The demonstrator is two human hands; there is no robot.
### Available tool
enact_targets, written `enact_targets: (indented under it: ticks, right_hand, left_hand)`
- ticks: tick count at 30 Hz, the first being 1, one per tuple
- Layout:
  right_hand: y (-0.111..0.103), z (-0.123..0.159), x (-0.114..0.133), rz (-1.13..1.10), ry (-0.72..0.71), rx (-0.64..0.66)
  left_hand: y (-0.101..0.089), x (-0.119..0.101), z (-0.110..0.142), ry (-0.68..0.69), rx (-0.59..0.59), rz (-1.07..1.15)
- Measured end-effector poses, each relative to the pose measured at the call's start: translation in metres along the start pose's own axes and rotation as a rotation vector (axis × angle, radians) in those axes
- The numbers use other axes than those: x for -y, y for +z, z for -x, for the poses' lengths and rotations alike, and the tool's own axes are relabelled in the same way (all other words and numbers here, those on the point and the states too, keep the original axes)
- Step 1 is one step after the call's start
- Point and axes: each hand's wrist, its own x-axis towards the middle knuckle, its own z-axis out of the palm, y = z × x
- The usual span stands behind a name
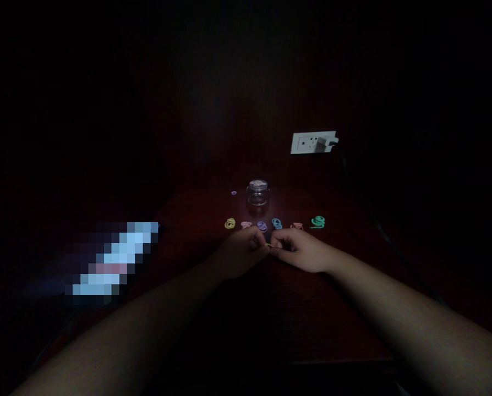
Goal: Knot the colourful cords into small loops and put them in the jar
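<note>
Over the dark red table (328, 324), my left hand (241, 250) and my right hand (301, 250) meet with their fingertips pinched. Between them stretches a thin yellow-green hair tie (268, 245), mostly hidden by the fingers. Just beyond the hands lies a row of small piles of hair ties: yellow (230, 223), pink (246, 225), purple (262, 226), blue (277, 223), orange-red (297, 226) and green (317, 222). My hands partly cover the lower edges of the middle piles.
Behind the row stands a clear lidded jar (257, 193), with a single purple hair tie (234, 193) to its left. A white wall socket (313, 142) holds a plug, its cable running down on the right. A bright, pixelated screen (120, 258) is at left. The surroundings are very dark.
</note>
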Motion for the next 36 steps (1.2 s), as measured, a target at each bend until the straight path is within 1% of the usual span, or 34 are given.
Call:
enact_targets:
  ticks: [4,12,16,21,26,29,33,36]
  right_hand:
    - [0.0003,-0.0005,-0.0013,-0.011,0.000,0.004]
    - [0.0007,-0.0005,-0.0010,0.000,0.000,-0.012]
    - [0.0010,-0.0009,-0.0023,-0.014,-0.001,-0.003]
    - [0.0002,-0.0007,-0.0024,0.014,-0.042,-0.011]
    - [-0.0003,-0.0004,-0.0029,0.019,-0.043,-0.006]
    - [0.0001,-0.0003,-0.0037,-0.004,-0.048,0.000]
    - [0.0008,0.0009,-0.0024,-0.020,-0.053,0.015]
    - [0.0008,0.0032,0.0014,-0.004,-0.060,0.037]
  left_hand:
    - [-0.0002,0.0000,-0.0007,0.000,0.023,0.051]
    - [0.0006,-0.0002,-0.0008,0.051,-0.005,0.047]
    - [0.0011,0.0007,-0.0006,0.042,0.008,0.053]
    - [0.0017,0.0005,-0.0005,0.056,0.001,0.042]
    - [0.0009,-0.0019,0.0000,0.068,0.016,0.029]
    - [0.0005,-0.0014,0.0005,0.077,0.022,0.004]
    - [0.0004,-0.0021,0.0028,0.084,0.023,-0.092]
    - [0.0002,-0.0060,0.0054,0.086,0.054,-0.161]
